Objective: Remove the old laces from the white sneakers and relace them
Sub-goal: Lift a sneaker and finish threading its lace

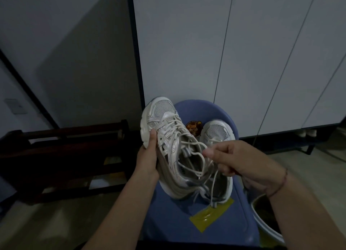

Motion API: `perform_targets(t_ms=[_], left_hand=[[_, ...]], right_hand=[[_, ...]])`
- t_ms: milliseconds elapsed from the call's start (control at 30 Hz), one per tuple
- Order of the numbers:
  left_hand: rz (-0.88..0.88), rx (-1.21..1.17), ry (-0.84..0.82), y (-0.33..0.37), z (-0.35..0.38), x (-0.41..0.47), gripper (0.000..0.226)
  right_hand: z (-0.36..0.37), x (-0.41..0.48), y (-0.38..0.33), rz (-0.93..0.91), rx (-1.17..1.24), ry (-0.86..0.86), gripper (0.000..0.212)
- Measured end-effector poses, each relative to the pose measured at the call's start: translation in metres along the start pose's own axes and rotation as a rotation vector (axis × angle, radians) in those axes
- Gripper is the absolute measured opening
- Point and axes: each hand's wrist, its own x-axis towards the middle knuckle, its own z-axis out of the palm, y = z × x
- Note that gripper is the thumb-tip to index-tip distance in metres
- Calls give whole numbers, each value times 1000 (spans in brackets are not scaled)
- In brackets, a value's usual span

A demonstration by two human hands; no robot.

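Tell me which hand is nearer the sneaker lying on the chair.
Right. The right hand pinches a lace just over that sneaker; the left hand grips the other sneaker, farther to the left.
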Motion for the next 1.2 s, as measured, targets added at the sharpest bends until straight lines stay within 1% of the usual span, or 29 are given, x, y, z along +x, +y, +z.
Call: perform_targets(t_ms=[67,133,233,367,400,467,500,667,767,867,900,967,1000,1033,1100,1133,1167,1200], left_hand=[[7,-4,0,0,2,-2,57],[8,-10,-13,0,4,-5,55],[9,-16,-32,0,4,-7,56],[18,-31,-35,2,4,-9,53],[23,-36,-37,3,3,-8,52],[27,-39,-38,3,1,-6,53],[27,-39,-37,3,0,-4,54],[42,-44,-39,3,0,-3,50],[56,-16,-73,1,3,-5,38],[67,-5,-99,0,4,-5,28],[68,-4,-100,1,3,-5,29],[66,-5,-96,2,1,-3,39],[62,-1,-97,2,0,-2,45],[56,5,-101,2,-2,1,52],[23,14,-128,-1,-6,7,68],[-4,19,-148,-2,-7,10,75],[-30,27,-170,-5,-8,12,80],[-49,36,-186,-8,-8,15,83]], right_hand=[[8,2,-2,12,20,87,20],[16,4,1,22,-7,109,22],[24,7,6,45,-14,105,16],[25,10,11,71,89,46,8],[24,10,11,90,122,9,10],[17,8,8,129,166,-63,20],[13,6,7,132,167,-68,23],[-1,3,0,97,230,62,26],[9,7,5,122,300,45,29],[18,9,9,150,327,-8,25],[18,9,9,154,314,-34,24],[17,7,9,163,281,-66,26],[16,8,9,163,259,-33,27],[13,9,11,146,216,43,27],[6,18,20,86,126,261,27],[3,23,25,69,110,334,27],[4,27,30,70,122,344,27],[8,29,33,79,175,298,28]])
